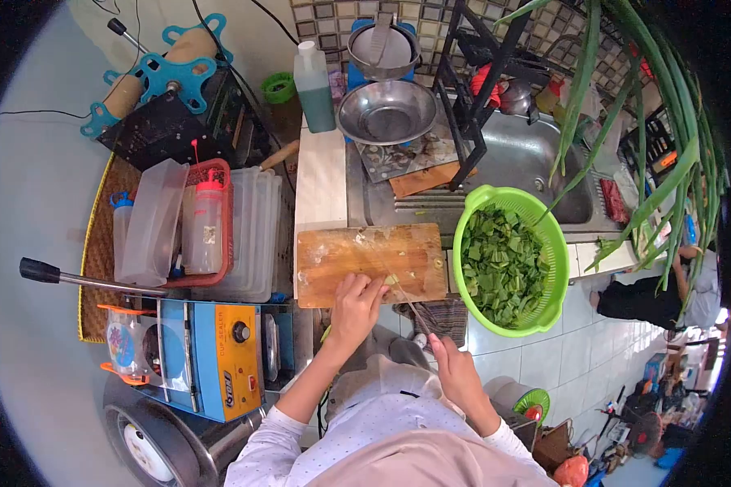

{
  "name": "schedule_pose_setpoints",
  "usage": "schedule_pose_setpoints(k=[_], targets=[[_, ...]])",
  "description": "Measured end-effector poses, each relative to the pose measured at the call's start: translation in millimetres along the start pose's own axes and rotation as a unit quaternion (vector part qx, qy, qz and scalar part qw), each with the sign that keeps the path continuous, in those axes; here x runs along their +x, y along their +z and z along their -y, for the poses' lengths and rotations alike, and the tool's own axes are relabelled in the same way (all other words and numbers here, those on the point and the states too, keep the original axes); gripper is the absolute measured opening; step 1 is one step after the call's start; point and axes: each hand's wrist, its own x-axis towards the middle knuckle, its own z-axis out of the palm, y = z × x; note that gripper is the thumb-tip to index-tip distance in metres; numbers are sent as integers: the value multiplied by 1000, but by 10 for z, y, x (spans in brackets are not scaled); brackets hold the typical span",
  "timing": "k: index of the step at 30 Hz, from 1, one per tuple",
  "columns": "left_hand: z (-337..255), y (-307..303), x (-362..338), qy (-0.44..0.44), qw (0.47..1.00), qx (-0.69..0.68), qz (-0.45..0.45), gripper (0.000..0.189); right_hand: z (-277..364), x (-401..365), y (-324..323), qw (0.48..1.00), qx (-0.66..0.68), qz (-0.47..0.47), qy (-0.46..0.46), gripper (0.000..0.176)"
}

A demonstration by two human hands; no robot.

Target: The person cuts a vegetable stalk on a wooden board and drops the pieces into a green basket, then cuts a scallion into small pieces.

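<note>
A wooden cutting board (341, 252) lies on the counter in front of me. My left hand (357, 302) rests at its near edge, fingers bent together beside a small pale green piece (391, 279); whether they pinch anything is hidden. My right hand (456, 369) is closed round the handle of a knife (414, 310), whose thin blade reaches up and left over the board, close to my left fingertips. Right of the board stands a bright green colander (564, 276) filled with chopped green leaves (503, 264).
A metal bowl (387, 114) and a bottle of green liquid (314, 93) stand behind the board. The sink (528, 146) is behind the colander, with long green leaves (674, 122) hanging at right. A blue cup sealer (207, 349) stands left. Another person (650, 300) is far right.
</note>
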Motion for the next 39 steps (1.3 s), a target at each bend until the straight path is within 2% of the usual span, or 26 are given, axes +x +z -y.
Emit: schedule_pose_setpoints(k=[3, 7, 13, 16, 21, 25, 27, 31, 33, 39], targets=[[-13, -4, -7, -1, 1000, 4, -1, 16, -53, -7, 33, 999, -17, -19, -31, 40], [-6, 10, -1, 10, 1000, 19, -16, 18, -73, 3, 78, 1000, -28, -4, 5, 39], [-35, 39, -43, 15, 999, 27, -26, 18, -93, 249, 151, 998, -51, -17, -24, 38], [-30, 31, -38, 13, 999, 32, -31, 19, -63, 260, 132, 998, -61, -2, -22, 39], [-37, 57, -45, 10, 999, 29, -35, 20, -21, 250, 32, 995, 73, 68, 11, 49], [-20, 75, -51, 6, 998, 48, -39, 19, -62, 506, 58, 996, 65, 66, -8, 53], [-34, 79, -53, 6, 998, 46, -36, 19, 21, 503, -18, 995, 24, 96, 14, 46], [-46, 42, -35, 4, 998, 58, -38, 17, 46, 342, -113, 998, -9, 65, -15, 47], [-47, 44, -37, -1, 998, 51, -43, 18, -34, 242, -196, 995, -60, 69, 27, 47], [11, -9, -86, 40, 998, 54, -11, 19, -112, 195, -223, 999, -1, 41, 3, 47]])
